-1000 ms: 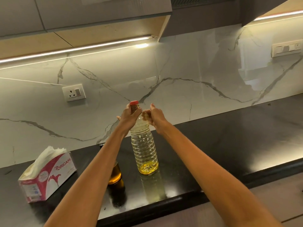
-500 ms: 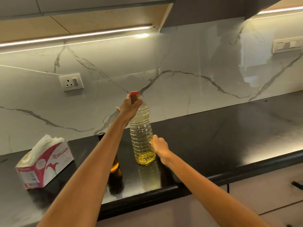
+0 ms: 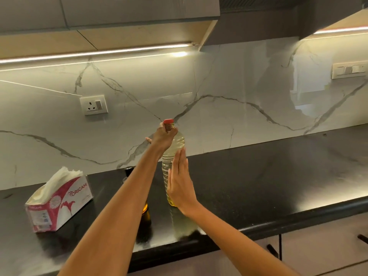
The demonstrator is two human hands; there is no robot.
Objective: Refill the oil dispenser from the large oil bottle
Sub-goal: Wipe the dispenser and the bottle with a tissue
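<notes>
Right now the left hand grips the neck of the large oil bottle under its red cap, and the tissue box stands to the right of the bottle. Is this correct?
Not quite. The head view shows the tissue box to the left of the large oil bottle, not the right. The rest holds: the left hand grips the bottle's neck just under the red cap.

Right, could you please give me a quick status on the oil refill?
Left hand grips bottle neck under red cap, cap on. Right hand flat against bottle side. Dispenser mostly hidden behind left arm.
</notes>
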